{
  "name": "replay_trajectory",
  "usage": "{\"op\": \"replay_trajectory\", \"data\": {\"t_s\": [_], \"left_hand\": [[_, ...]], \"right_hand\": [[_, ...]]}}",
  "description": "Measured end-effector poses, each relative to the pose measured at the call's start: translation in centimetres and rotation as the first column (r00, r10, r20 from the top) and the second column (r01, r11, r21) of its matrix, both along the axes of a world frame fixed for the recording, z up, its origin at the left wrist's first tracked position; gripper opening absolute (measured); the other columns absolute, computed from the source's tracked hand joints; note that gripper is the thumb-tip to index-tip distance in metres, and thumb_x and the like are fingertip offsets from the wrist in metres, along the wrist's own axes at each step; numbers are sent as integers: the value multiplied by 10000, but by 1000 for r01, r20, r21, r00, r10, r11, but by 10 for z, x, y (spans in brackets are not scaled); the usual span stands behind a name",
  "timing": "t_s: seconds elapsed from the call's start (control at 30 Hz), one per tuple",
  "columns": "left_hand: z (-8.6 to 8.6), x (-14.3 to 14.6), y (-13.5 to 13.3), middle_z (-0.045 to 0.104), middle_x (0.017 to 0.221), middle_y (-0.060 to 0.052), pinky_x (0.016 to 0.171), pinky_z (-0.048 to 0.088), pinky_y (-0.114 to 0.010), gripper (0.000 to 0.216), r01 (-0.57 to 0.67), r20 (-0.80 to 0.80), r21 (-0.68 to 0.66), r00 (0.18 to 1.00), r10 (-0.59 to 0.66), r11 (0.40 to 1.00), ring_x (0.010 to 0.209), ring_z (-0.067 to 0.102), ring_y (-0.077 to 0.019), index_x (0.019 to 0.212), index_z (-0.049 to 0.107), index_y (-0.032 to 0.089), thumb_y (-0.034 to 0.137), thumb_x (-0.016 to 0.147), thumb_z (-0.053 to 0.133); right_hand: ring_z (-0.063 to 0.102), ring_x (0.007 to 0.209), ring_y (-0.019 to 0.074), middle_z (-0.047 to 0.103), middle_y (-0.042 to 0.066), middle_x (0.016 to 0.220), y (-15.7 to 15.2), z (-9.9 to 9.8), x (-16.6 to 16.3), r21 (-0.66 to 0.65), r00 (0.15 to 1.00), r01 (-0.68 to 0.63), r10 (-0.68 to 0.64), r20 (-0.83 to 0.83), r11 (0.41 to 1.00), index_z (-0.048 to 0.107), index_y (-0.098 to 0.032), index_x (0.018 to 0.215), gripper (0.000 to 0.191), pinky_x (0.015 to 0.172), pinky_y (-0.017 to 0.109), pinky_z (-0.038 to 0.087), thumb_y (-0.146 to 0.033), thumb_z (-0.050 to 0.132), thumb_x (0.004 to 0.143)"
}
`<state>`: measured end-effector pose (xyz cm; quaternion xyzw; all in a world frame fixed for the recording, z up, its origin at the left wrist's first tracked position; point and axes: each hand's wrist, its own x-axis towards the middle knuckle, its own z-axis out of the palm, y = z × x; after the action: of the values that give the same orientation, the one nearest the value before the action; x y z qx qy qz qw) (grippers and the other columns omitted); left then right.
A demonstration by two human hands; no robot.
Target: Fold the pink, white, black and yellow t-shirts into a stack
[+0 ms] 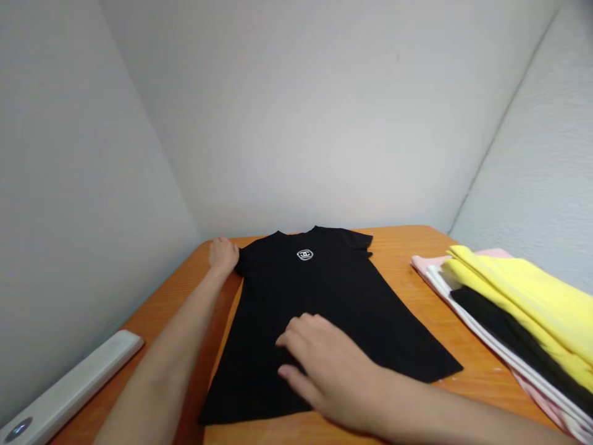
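A black T-shirt (306, 290) lies spread on the wooden table, its neck toward the wall and its hem toward me. A small white round logo (304, 254) shows on its upper part. My left hand (223, 254) is closed at the sleeve on the left side, with the sleeve's end at its fingers. Over the lower middle of the shirt is my right hand (324, 364), palm down, thumb apart from the fingers and nothing held. Whether its palm touches the cloth I cannot tell.
Folded clothes (519, 315) in yellow, black, white and pink are stacked on the right of the wooden table (398, 272). A long white device (78, 389) with an oval button lies along the left edge. Pale walls (315, 123) enclose the back and sides.
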<state>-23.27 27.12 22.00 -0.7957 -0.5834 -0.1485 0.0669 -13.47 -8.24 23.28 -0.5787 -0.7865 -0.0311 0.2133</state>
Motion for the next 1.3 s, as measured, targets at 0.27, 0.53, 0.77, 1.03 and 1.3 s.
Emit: {"op": "replay_trajectory", "data": {"t_s": [0.27,0.53,0.77,1.03,1.3], "left_hand": [[-27,27,-46,417,1489,-102,1129,279,-422,635,407,-98,-212,896,-433,889,1380,355,-293,1371,498,165,576,922,316],[-60,27,-70,172,1584,-82,1157,160,-515,798,287,-145,-194,937,-317,938,1460,147,-289,1505,272,172,675,900,136],[-51,22,-78,199,1575,-67,1162,166,-481,752,312,-143,-179,930,-339,933,1462,155,-259,1499,290,185,642,914,170],[-36,16,-88,154,1578,-65,1178,135,-450,720,349,-160,-221,908,-387,911,1466,121,-243,1503,274,173,606,939,160],[9,54,-191,38,1586,-50,1172,23,-545,703,682,8,-231,715,-699,694,1466,-36,-263,1513,227,248,647,937,174]], "right_hand": [[179,1434,305,258,95,1550,-79,-37,109,-226,855,516,-514,74,826,366,-211,1470,628,1140,522,253,-558,420,950],[27,1452,301,67,43,1583,-118,-54,91,-234,847,531,-521,111,814,186,-273,1522,695,1172,533,165,-627,343,945],[-4,1449,301,34,52,1576,-121,-48,86,-247,832,551,-549,83,797,180,-272,1517,724,1172,543,120,-679,298,929],[-26,1436,331,15,72,1571,-123,-36,81,-365,833,536,-547,81,762,171,-256,1519,760,1161,559,119,-691,316,913],[32,1439,364,127,170,1563,-35,37,155,-339,762,638,-632,143,692,163,-112,1527,956,1158,542,84,-794,222,859]]}}
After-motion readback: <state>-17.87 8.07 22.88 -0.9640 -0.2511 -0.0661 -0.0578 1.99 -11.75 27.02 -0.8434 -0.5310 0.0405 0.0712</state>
